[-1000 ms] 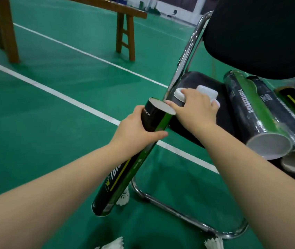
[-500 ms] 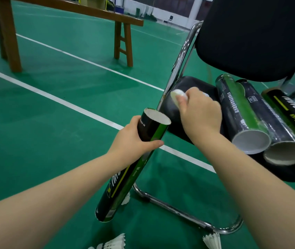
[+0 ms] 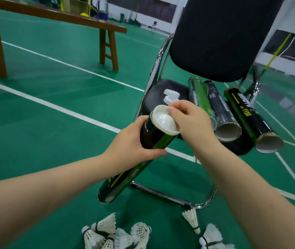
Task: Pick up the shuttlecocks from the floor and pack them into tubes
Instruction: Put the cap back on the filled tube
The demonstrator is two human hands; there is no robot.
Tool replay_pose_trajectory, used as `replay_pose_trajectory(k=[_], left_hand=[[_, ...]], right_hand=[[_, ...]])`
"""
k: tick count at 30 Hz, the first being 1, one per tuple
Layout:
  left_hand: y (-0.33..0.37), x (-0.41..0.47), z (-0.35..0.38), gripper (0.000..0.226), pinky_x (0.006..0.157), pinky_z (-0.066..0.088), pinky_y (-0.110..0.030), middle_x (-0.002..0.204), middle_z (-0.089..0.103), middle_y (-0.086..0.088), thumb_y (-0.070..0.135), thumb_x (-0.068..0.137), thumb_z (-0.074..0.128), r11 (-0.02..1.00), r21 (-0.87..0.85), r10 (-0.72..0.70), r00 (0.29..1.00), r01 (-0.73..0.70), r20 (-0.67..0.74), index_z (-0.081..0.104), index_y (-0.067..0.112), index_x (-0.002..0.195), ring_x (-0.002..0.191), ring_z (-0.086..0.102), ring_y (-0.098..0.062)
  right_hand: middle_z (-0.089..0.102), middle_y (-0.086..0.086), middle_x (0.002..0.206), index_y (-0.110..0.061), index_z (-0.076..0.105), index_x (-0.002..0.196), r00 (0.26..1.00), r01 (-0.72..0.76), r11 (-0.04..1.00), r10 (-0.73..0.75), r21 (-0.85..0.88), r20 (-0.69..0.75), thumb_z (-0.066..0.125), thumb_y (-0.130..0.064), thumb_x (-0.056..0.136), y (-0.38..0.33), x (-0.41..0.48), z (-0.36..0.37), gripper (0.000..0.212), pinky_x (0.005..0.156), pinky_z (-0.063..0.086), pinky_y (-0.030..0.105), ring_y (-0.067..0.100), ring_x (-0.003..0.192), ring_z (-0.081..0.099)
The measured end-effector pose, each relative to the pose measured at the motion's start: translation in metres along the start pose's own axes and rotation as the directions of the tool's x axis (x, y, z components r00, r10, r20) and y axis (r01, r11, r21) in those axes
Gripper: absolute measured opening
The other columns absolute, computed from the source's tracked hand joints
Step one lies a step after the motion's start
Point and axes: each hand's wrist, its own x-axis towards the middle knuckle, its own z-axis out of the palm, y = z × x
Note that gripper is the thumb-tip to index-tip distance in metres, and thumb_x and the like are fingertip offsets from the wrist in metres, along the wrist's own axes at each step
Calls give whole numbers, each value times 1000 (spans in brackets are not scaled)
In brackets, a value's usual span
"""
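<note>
My left hand (image 3: 133, 147) grips a black and green shuttlecock tube (image 3: 143, 153) near its top end, tilted with the far end low. My right hand (image 3: 190, 121) holds a white plastic cap (image 3: 164, 122) against the tube's open mouth, sitting at a slight angle. Several white feather shuttlecocks (image 3: 114, 234) lie in a heap on the green floor below, with two more shuttlecocks (image 3: 192, 219) to the right.
A black chair (image 3: 213, 38) with a chrome frame stands ahead. Three open tubes (image 3: 224, 112) lie on its seat beside spare white caps (image 3: 171, 96). A wooden bench (image 3: 53, 17) stands at the back left. White court lines cross the floor.
My right hand lifted a white cap off the chair seat and brought it onto the tube's mouth. The view has pulled back, bringing the shuttlecocks on the floor into sight.
</note>
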Motion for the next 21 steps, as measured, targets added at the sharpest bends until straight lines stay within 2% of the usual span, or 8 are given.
replay_pose_trajectory(k=[4, 7, 10, 11, 12, 15, 18, 21], left_hand=[[20, -21, 2, 62, 70, 36, 1, 91, 54, 32, 38, 57, 84, 999, -7, 45, 998, -44, 53, 37, 53, 95, 89, 51, 16], [30, -33, 8, 62, 69, 36, 1, 89, 53, 33, 36, 57, 84, 998, 13, 67, 995, -68, 74, 37, 52, 94, 85, 50, 20], [38, -44, 14, 67, 76, 37, -4, 100, 55, 22, 34, 59, 84, 994, 33, 98, 989, -102, 110, 37, 47, 103, 88, 52, 5], [41, -46, 16, 68, 79, 39, -9, 105, 55, 17, 34, 59, 84, 993, 26, 107, 987, -111, 116, 36, 45, 107, 94, 52, -1], [44, -47, 18, 68, 82, 41, -14, 107, 55, 13, 34, 60, 83, 993, 7, 116, 987, -117, 110, 37, 42, 110, 97, 52, -5], [58, -47, 26, 63, 87, 47, -34, 107, 58, 8, 43, 58, 76, 987, -77, 146, 986, -140, 74, 43, 34, 111, 100, 56, -11], [67, -49, 32, 57, 86, 49, -38, 108, 58, 7, 40, 60, 70, 977, -118, 186, 980, -177, 69, 44, 32, 111, 102, 57, -12], [69, -56, 31, 51, 81, 51, -34, 103, 59, 16, 35, 61, 67, 979, -102, 181, 982, -174, 58, 44, 50, 103, 95, 59, -4]], right_hand=[[61, -10, 74, -26, 63, 75, 1000, 28, 999, -28, -24, -12, 55, -21, 88, -6, -33, -22, 16, 65, 42, 26, 9, 72, 52], [65, -9, 85, -28, 67, 90, 996, 78, 968, -84, -238, -16, 51, -23, 90, -12, -58, -37, 16, 75, 48, 36, 15, 84, 58], [62, -2, 116, -30, 56, 120, 970, 240, 639, -186, -731, 156, 44, -17, 92, -20, -77, -49, 33, 83, 47, 37, 25, 105, 56], [58, -1, 126, -28, 50, 128, 965, 260, 632, -181, -730, 187, 43, -14, 92, -23, -81, -53, 39, 88, 44, 34, 24, 112, 53], [52, -2, 135, -26, 45, 134, 969, 244, 713, -145, -658, 202, 40, -14, 93, -27, -85, -57, 44, 94, 39, 29, 20, 120, 48], [41, -9, 143, -31, 39, 139, 966, 148, 966, -95, -212, 242, 40, -36, 92, -39, -96, -70, 48, 97, 27, 20, 2, 128, 34], [23, -10, 152, -40, 18, 145, 949, 206, 931, -115, -301, 292, 38, -68, 71, -40, -108, -71, 81, 103, 19, 22, 4, 140, 15], [8, -10, 157, -37, 9, 147, 945, 269, 874, -160, -403, 285, 54, -64, 75, -36, -119, -68, 89, 115, 10, 30, 7, 143, 4]])
